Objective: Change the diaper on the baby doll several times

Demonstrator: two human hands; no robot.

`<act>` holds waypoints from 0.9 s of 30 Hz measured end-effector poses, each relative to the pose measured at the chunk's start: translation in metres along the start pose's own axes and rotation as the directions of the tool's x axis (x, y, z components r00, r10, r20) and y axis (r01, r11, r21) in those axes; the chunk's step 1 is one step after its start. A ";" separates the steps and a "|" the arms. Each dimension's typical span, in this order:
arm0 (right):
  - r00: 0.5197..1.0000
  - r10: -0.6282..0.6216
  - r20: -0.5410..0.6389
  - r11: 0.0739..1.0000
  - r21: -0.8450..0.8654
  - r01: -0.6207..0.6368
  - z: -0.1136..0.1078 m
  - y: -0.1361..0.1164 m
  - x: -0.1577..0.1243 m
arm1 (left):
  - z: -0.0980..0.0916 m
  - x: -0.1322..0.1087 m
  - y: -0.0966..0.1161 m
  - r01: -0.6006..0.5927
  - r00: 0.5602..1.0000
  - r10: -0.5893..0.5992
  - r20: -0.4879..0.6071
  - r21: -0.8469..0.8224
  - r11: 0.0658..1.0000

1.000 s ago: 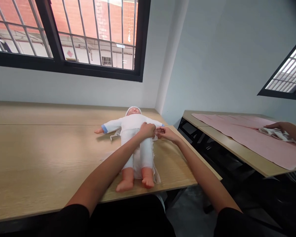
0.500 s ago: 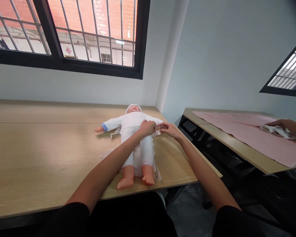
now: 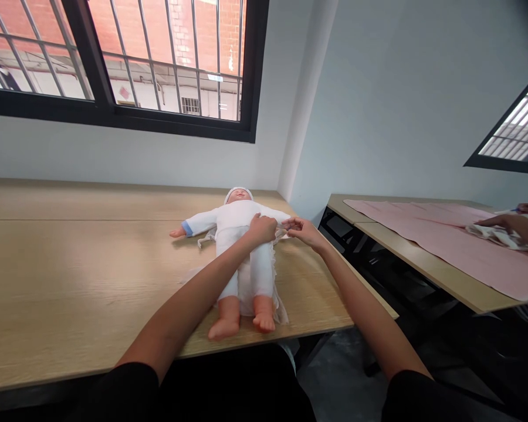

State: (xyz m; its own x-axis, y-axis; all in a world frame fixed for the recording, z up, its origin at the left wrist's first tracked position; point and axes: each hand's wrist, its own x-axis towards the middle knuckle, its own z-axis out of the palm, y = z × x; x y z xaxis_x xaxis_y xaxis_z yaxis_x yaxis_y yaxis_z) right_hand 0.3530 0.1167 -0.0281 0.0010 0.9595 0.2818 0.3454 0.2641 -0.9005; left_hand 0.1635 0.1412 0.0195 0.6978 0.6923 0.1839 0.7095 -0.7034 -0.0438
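A baby doll [image 3: 229, 218] in white clothes and a white cap lies on its back on the wooden table [image 3: 92, 281], bare feet towards me. One sleeve ends in a blue cuff [image 3: 187, 228]. My left hand [image 3: 264, 228] is closed at the doll's right-hand side, by its waist; whatever it grips is hidden. Beside it, my right hand [image 3: 305, 231] has its fingers bent together at the end of the doll's other arm. Thin white fabric [image 3: 281, 233] shows between the hands, but I cannot make out what the fingers pinch. Sheer, frilly cloth [image 3: 280, 308] lies under the doll.
To the right, past a gap, stands another table [image 3: 405, 258] with a pink cloth [image 3: 444, 234] over it. Another person's hand [image 3: 501, 223] rests there on a white cloth [image 3: 495, 235]. A barred window [image 3: 171, 64] is above my table.
My hands and the doll stay almost where they were. On the other table, the person's second hand has come into view at the right edge.
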 end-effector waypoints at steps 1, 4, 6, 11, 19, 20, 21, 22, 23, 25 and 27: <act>1.000 -0.001 0.002 1.000 -0.009 0.001 0.000 0.001 0.000 | 0.000 0.000 0.000 -0.011 1.000 0.010 0.014 0.007 1.000; 1.000 0.001 0.001 0.999 -0.047 0.000 0.000 0.004 0.002 | 0.000 -0.001 0.000 -0.051 0.997 0.050 0.065 0.014 0.999; 1.000 0.001 0.005 0.997 -0.076 -0.001 0.000 0.006 0.003 | 0.000 -0.002 0.001 -0.065 0.993 0.063 0.096 0.015 0.998; 0.999 0.002 0.047 0.983 -0.182 0.006 0.000 0.013 0.004 | 0.001 -0.001 0.002 -0.040 0.992 0.034 0.121 0.043 0.998; 0.999 -0.036 0.023 0.980 -0.194 0.040 0.001 0.012 0.005 | 0.010 0.003 0.004 0.016 0.991 -0.038 0.132 0.165 0.986; 0.999 -0.043 0.020 0.980 -0.193 0.046 0.001 0.012 0.005 | 0.012 0.004 0.005 0.015 0.988 -0.045 0.150 0.193 0.981; 0.999 -0.048 0.019 0.981 -0.188 0.050 0.001 0.011 0.005 | 0.013 0.005 0.005 0.011 0.985 -0.048 0.167 0.215 0.977; 0.999 -0.050 0.020 0.982 -0.179 0.053 0.001 0.012 0.005 | 0.015 0.006 0.005 0.007 0.982 -0.050 0.183 0.232 0.973; 0.998 -0.050 0.025 0.984 -0.169 0.053 0.001 0.012 0.005 | 0.017 0.008 0.006 0.005 0.979 -0.054 0.198 0.242 0.970; 0.999 -0.038 0.036 0.985 -0.164 0.044 0.001 0.013 0.005 | 0.022 0.013 0.008 0.024 0.972 -0.079 0.223 0.240 0.970; 0.999 -0.022 0.042 0.981 -0.192 0.030 0.001 0.014 0.004 | 0.027 0.018 0.012 0.072 0.967 -0.118 0.228 0.199 0.977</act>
State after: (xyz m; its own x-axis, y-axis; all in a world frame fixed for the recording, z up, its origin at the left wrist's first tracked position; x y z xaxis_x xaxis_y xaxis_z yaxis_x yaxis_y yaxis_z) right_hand 0.3572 0.1247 -0.0396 -0.0458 0.9566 0.2877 0.5187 0.2689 -0.8116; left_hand 0.1873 0.1491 -0.0041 0.6135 0.7886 -0.0409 0.7633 -0.6055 -0.2253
